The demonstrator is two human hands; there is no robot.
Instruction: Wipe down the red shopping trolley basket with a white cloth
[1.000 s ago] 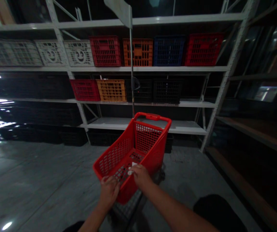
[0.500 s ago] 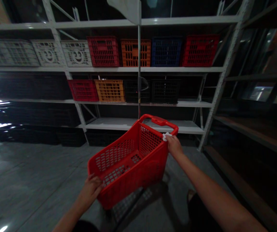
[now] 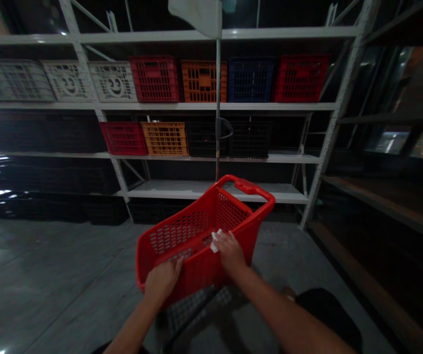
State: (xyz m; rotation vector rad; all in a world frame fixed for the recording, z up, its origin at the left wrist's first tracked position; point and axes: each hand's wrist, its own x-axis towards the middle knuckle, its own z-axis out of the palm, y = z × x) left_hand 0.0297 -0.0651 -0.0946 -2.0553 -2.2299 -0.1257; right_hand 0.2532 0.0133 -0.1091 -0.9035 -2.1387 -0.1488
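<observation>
Work on the red cart point(image 3: 202, 270) appears underway, remainder indeterminable: right grip point(image 3: 231, 253) holds white wad point(image 3: 216, 241), left grip point(image 3: 162, 281) clasps near rim point(image 3: 197, 257).

Dim indoor storage area with tall metal shelving point(image 3: 329, 135) standing on a bare grey floor point(image 3: 67, 275). Slotted plastic crates line the front edge of the upper crate shelf point(image 3: 270, 105): white crates point(image 3: 113, 81) with smiling faces toward its left end, then red, orange point(image 3: 200, 81), blue point(image 3: 251, 79) and another red crate point(image 3: 301, 78) near its right corner. On the shelf below point(image 3: 294, 158), red and yellow crates point(image 3: 165, 138) sit by the left upright, black crates point(image 3: 250, 139) beside them. A red shopping cart point(image 3: 196, 273) stands in front. Poor light leaves it unclear whether this is a shop's stockroom or a warehouse.
</observation>
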